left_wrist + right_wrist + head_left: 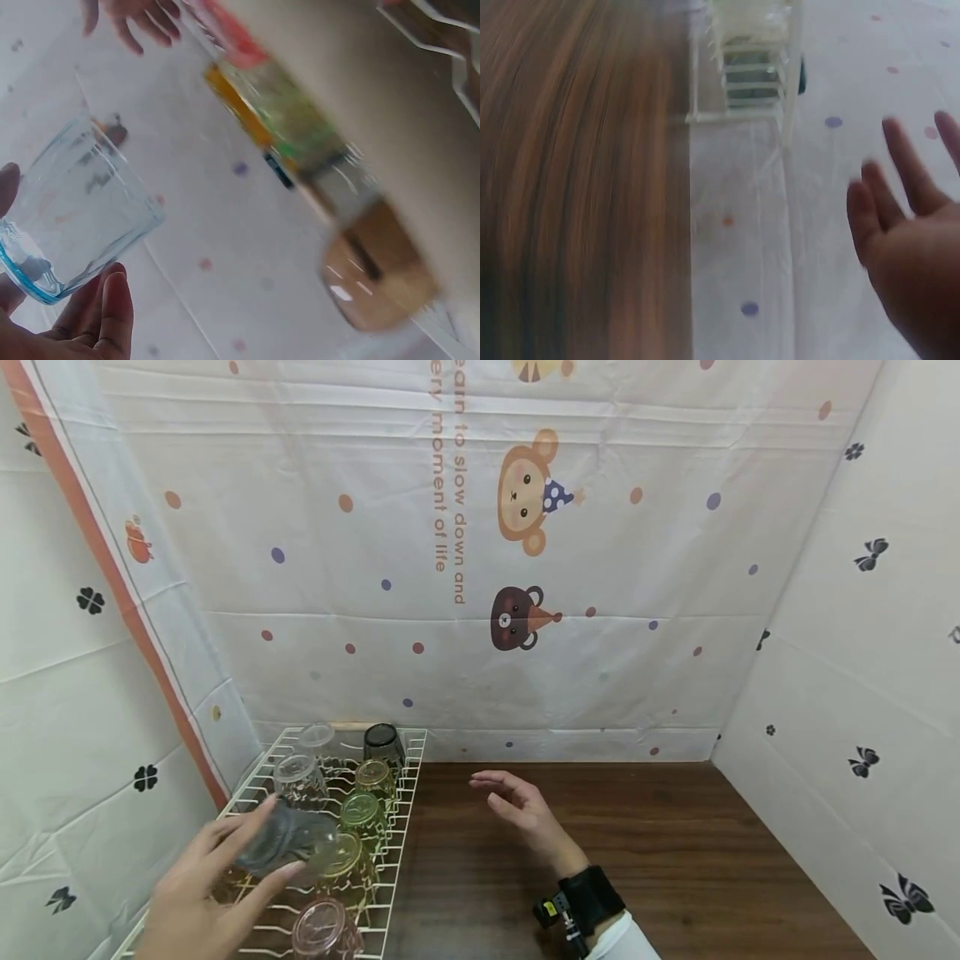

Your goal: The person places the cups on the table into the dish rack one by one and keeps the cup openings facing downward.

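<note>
1. Glass (288, 842) is lying tilted in the left hand (197, 893) above the near part of the white wire rack (408, 777); it is clear with a bluish tint, and the left wrist view is showing its thick base (30, 274) toward the palm.
2. Fingers (112, 315) of that hand are curling round the glass wall, thumb on one side, the rest on the other.
3. Handling judgement: the tumbler is looking rigid, smooth, breakable and fairly light; a grip round the mid-wall is looking safer than one at the thin rim.
4. Right hand (525, 814) is hovering over the brown wooden table (637, 843), just beside the rack, fingers spread loosely and holding nothing.
5. Other tumblers are standing upside down in the rack: green ones (362, 814), a dark one (382, 745), clear ones (298, 777) and a pink one (324, 929). They are crowding the rack beneath the held glass, so knocks are likely.
</note>
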### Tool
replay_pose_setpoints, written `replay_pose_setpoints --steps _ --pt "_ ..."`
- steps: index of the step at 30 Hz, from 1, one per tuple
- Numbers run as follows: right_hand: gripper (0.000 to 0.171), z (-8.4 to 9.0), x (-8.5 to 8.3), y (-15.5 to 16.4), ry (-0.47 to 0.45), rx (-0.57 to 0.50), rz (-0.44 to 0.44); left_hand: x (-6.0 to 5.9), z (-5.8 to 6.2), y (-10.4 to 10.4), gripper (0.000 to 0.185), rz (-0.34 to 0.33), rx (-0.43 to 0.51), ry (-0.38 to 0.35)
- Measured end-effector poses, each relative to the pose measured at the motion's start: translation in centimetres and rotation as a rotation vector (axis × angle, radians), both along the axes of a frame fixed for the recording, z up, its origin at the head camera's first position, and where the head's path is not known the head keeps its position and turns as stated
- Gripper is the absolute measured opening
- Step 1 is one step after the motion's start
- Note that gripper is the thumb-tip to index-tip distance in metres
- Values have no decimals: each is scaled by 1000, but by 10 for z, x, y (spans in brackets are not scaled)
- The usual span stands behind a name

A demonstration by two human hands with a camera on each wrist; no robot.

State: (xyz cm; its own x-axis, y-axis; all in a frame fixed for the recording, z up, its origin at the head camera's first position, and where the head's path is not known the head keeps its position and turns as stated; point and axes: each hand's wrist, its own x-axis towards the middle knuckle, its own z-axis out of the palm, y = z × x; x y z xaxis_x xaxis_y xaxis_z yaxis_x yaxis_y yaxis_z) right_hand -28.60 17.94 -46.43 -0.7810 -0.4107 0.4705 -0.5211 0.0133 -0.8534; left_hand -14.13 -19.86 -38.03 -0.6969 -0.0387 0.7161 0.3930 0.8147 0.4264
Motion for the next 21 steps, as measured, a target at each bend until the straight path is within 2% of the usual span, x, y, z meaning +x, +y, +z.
replay_pose_setpoints --steps 3,4,5,7,10,11,12,14,16,21 --pt "39 2 3 5 30 129 -171 10 -8 -21 94 67 78 6" --pt "38 3 4 6 30 166 -219 11 -11 -30 94 38 97 48" --pt "38 3 6 8 20 190 -253 13 -14 -36 94 58 125 55" --pt "38 4 7 10 14 216 -306 18 -19 -48 94 142 162 -7" --pt "37 4 10 14 17 226 -358 23 -26 -61 94 301 239 -147" --pt "37 3 10 16 19 223 -372 25 -29 -62 93 388 266 -233" --pt "37 3 11 18 25 218 -384 25 -33 -64 92 430 288 -278" --pt "37 2 13 21 30 214 -401 25 -42 -66 90 461 356 -279" --pt "36 1 16 24 20 215 -414 24 -51 -69 87 469 394 -245" --pt "35 -1 21 28 6 218 -435 22 -63 -71 80 474 395 -242"
